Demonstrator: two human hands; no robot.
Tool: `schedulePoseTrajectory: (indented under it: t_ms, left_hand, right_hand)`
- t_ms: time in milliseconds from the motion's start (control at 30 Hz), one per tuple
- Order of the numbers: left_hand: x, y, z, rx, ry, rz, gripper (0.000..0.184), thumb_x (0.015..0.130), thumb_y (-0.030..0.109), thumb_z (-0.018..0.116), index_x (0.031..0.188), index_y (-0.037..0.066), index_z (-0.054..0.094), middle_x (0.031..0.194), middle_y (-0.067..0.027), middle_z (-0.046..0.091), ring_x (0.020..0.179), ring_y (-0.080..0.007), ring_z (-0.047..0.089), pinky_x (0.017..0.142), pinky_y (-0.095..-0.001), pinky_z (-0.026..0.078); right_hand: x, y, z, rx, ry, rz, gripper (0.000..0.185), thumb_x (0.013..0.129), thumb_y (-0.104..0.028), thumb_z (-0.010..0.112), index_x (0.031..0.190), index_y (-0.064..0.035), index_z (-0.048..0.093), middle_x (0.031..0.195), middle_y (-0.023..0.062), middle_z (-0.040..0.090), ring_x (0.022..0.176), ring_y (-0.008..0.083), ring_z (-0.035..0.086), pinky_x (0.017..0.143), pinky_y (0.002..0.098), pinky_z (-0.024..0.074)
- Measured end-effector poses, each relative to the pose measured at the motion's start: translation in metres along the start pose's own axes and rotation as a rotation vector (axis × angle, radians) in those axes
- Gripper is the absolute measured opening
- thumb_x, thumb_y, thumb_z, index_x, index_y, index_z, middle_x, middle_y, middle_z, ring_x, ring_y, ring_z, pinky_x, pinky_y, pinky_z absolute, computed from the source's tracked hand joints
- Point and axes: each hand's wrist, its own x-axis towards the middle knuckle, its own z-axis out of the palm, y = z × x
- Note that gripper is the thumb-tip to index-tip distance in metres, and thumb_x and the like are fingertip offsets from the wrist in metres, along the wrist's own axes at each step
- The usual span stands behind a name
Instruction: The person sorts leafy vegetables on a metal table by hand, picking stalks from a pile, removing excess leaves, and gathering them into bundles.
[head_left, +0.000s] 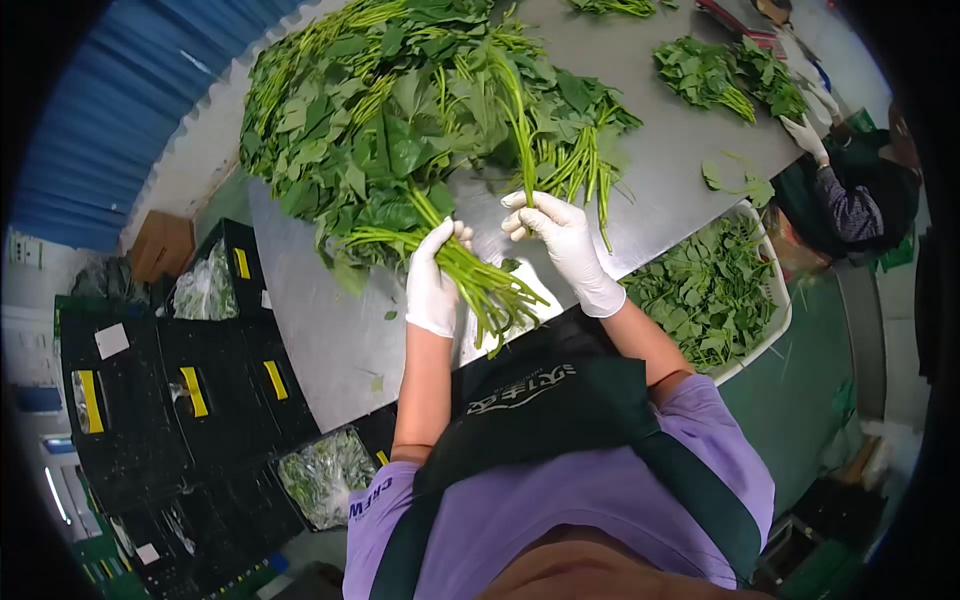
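Observation:
My left hand [436, 277], in a white glove, is closed around a bunch of leafy green stems [476, 272]. The cut ends of that bunch point down and right, and its leaves reach up towards the pile. In a white glove too, my right hand [562, 245] pinches a few long stems [523, 135] that stand upright from its fingers. Just behind both hands lies a big heap of leafy greens [340, 130] on the metal table [330, 350]. More loose stems [588, 165] spread beside my right hand.
A white basket [784, 300] full of leaves stands below the table's right edge. Black crates [130, 400] with yellow handles are stacked at left, some holding bagged greens [325, 478]. At the far right, a co-worker's gloved hand [806, 138] touches another bunch [770, 80].

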Motion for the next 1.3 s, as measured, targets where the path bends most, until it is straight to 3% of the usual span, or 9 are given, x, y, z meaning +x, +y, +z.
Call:
schedulePoseTrajectory:
  t_ms: [367,500,700,933,1067,1167,1200,1267,1300]
  left_hand:
    - [-0.004,-0.003,0.006,-0.044,-0.208,-0.119,0.02,0.082,0.008,0.059,0.098,-0.003,0.058,0.074,-0.0068,0.061,0.061,-0.0136,0.056,0.056,-0.0245,0.048]
    - [-0.01,-0.006,0.013,-0.033,-0.259,-0.156,0.021,0.081,0.005,0.058,0.1,-0.005,0.056,0.073,-0.0084,0.058,0.061,-0.0148,0.056,0.057,-0.0245,0.049]
    - [-0.013,-0.014,0.02,0.144,-0.155,0.077,0.027,0.077,0.0,0.06,0.103,-0.006,0.057,0.085,-0.0122,0.064,0.062,-0.014,0.057,0.06,-0.0234,0.049]
    - [-0.023,-0.019,0.04,0.244,-0.192,0.054,0.021,0.079,0.007,0.062,0.096,-0.006,0.061,0.073,-0.0069,0.06,0.065,-0.0149,0.06,0.06,-0.0246,0.049]
    - [-0.019,-0.033,0.043,0.213,-0.245,-0.035,0.02,0.081,0.009,0.06,0.095,-0.005,0.061,0.075,-0.0056,0.06,0.066,-0.015,0.059,0.06,-0.0254,0.049]
    - [-0.021,-0.036,0.042,0.343,-0.3,0.041,0.019,0.082,0.01,0.06,0.094,-0.004,0.061,0.075,-0.0058,0.06,0.066,-0.0133,0.057,0.06,-0.0236,0.047]
    - [-0.02,-0.037,0.04,0.405,-0.315,0.076,0.018,0.082,0.01,0.061,0.094,-0.004,0.06,0.075,-0.0058,0.06,0.066,-0.0127,0.057,0.06,-0.0231,0.047]
    - [-0.007,-0.033,0.033,0.213,-0.193,0.021,0.016,0.081,0.007,0.061,0.094,-0.002,0.057,0.078,-0.0074,0.06,0.066,-0.0124,0.057,0.059,-0.0235,0.047]
    - [-0.001,-0.028,0.026,0.209,-0.217,0.068,0.017,0.081,0.006,0.062,0.094,-0.002,0.056,0.079,-0.0084,0.061,0.065,-0.0126,0.057,0.059,-0.0237,0.047]
  right_hand:
    - [-0.004,0.032,-0.002,-0.074,-0.181,0.132,0.024,0.089,-0.008,0.05,0.108,-0.0023,0.061,0.075,0.0007,0.061,0.065,0.0062,0.054,0.06,0.0197,0.0431]
    - [-0.008,0.038,0.001,-0.325,-0.2,0.169,0.023,0.089,-0.012,0.051,0.109,-0.005,0.061,0.071,0.0002,0.061,0.06,0.0062,0.054,0.056,0.0204,0.0429]
    - [-0.012,0.023,0.01,-0.522,-0.075,-0.091,0.018,0.083,-0.01,0.056,0.097,-0.0023,0.065,0.077,0.009,0.064,0.064,0.0104,0.058,0.059,0.023,0.0449]
    - [-0.018,0.023,-0.002,-0.402,0.104,-0.38,0.015,0.078,0.003,0.058,0.091,0.0035,0.065,0.095,0.0111,0.064,0.085,0.0161,0.059,0.076,0.0249,0.046]
    - [-0.033,0.014,-0.013,-0.273,0.205,-0.289,0.016,0.08,0.002,0.055,0.093,0.0046,0.064,0.1,0.0096,0.061,0.087,0.0153,0.057,0.078,0.0248,0.0457]
    - [-0.043,0.009,-0.018,0.172,0.32,0.0,0.015,0.082,0.001,0.054,0.093,0.0042,0.063,0.1,0.0097,0.061,0.089,0.0141,0.056,0.078,0.0235,0.0451]
    - [-0.042,0.004,-0.034,0.051,0.279,-0.166,0.012,0.085,-0.004,0.054,0.089,0.0014,0.064,0.1,0.0102,0.061,0.087,0.0142,0.056,0.075,0.0239,0.0457]
    - [-0.033,-0.005,-0.079,0.843,0.264,-0.246,0.006,0.082,-0.014,0.062,0.084,-0.008,0.064,0.099,0.0055,0.062,0.085,0.0164,0.057,0.069,0.0288,0.0469]
    - [-0.037,-0.021,-0.098,1.062,0.175,-0.347,0.018,0.074,-0.023,0.069,0.085,-0.0102,0.063,0.096,0.003,0.062,0.083,0.017,0.057,0.069,0.0288,0.0463]
